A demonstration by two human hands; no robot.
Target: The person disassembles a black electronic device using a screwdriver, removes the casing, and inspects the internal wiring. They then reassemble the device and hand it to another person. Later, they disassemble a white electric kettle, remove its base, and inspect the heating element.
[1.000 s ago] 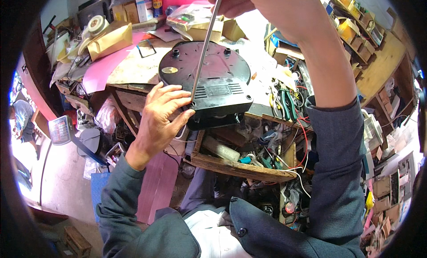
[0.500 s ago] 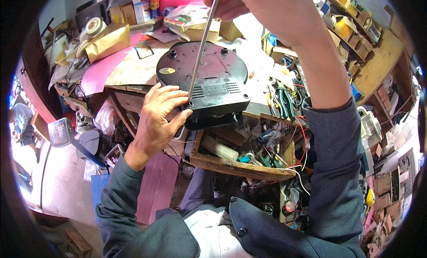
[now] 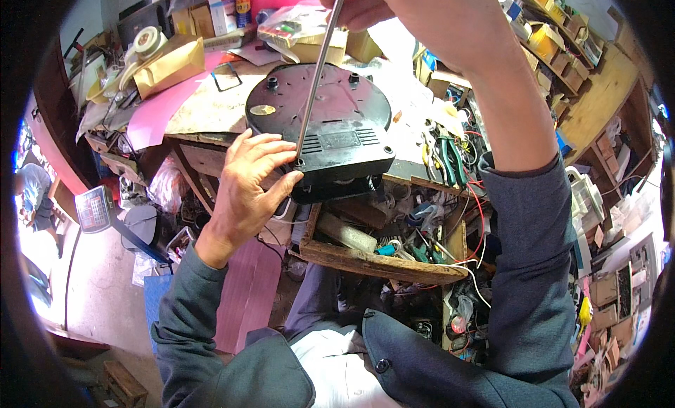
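Observation:
A black, rounded appliance housing [image 3: 351,109] lies underside up, with small feet, vent slots and a corner screw hole at each near end. It rests at the bench's near edge, its squared end sticking out over the open drawer. My left hand [image 3: 242,179] grips the near left corner, fingers on top and thumb at the front edge. From above, my right hand [image 3: 415,17] holds a long-shafted screwdriver [image 3: 320,74], slightly tilted. Its tip stands in the near left screw hole, beside my left fingertips. The upper end of the screwdriver is out of view.
Below the housing, an open wooden drawer [image 3: 383,262] holds loose tools and parts. Pliers [image 3: 450,160] and red wires lie to the right. A brown paper packet [image 3: 169,67] and a tape roll [image 3: 149,41] sit at the back left. Shelves with boxes [image 3: 548,42] stand at far right.

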